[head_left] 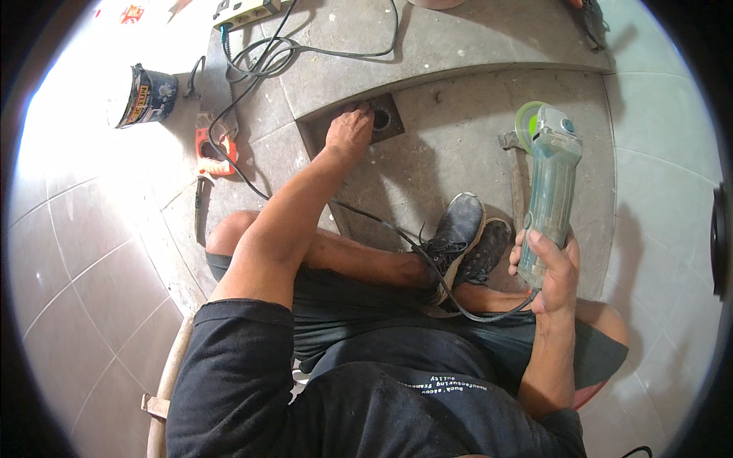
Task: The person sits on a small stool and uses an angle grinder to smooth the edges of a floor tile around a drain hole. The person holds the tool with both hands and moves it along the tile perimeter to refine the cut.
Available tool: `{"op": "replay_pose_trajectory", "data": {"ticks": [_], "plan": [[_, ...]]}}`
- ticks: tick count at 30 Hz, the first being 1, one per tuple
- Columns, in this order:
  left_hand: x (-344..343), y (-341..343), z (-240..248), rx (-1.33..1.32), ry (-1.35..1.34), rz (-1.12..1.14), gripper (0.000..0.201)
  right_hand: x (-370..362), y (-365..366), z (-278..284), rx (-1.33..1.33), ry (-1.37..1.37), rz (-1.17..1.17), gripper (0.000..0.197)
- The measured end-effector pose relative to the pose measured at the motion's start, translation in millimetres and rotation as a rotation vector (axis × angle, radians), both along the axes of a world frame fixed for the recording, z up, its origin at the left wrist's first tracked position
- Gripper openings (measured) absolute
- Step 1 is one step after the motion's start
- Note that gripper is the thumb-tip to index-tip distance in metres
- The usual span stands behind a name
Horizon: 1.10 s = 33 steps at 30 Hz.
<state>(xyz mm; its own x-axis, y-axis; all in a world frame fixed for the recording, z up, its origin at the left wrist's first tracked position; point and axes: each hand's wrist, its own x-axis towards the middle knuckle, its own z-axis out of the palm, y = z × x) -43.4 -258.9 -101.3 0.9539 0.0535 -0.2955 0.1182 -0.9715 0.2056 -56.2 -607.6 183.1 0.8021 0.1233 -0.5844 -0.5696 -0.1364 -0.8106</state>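
Note:
My right hand (556, 267) is wrapped round the rear body of a greenish angle grinder (551, 179). The grinder points away from me, and its bright green-rimmed disc (527, 128) is at the far end. My left hand (351, 131) reaches down to the left side of a dark square plate (393, 130) with a round hole, in the corner of the sunken floor. Its fingers are bent and close together, and their tips are partly hidden, so what they grip cannot be made out. A black cord (389, 226) runs from the grinder across my legs.
A hammer (518, 172) lies beneath the grinder. To the left are an orange-handled saw (216, 153) and a dark bucket (153, 95). Coiled cable leads to a power strip (246, 11). A raised floor step (450, 72) curves across the back; tiled wall (657, 168) stands right.

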Motion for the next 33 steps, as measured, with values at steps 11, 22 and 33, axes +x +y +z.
{"op": "replay_pose_trajectory", "data": {"ticks": [11, 22, 33], "plan": [[-33.7, 9.8, 5.9, -0.007, 0.066, -0.106, 0.020, -6.1, 2.0, -1.0, -0.009, 0.010, -0.020, 0.037], [-86.4, -36.8, 152.4, -0.834, 0.613, 0.568, 0.073, -31.0, 33.5, -39.7, -0.010, 0.184, 0.179, 0.053], [-119.3, -55.3, 130.9, -1.405, 0.238, 0.998, 0.070, -76.2, 110.6, -174.3, 0.013, -0.092, 0.537, 0.068]]}}
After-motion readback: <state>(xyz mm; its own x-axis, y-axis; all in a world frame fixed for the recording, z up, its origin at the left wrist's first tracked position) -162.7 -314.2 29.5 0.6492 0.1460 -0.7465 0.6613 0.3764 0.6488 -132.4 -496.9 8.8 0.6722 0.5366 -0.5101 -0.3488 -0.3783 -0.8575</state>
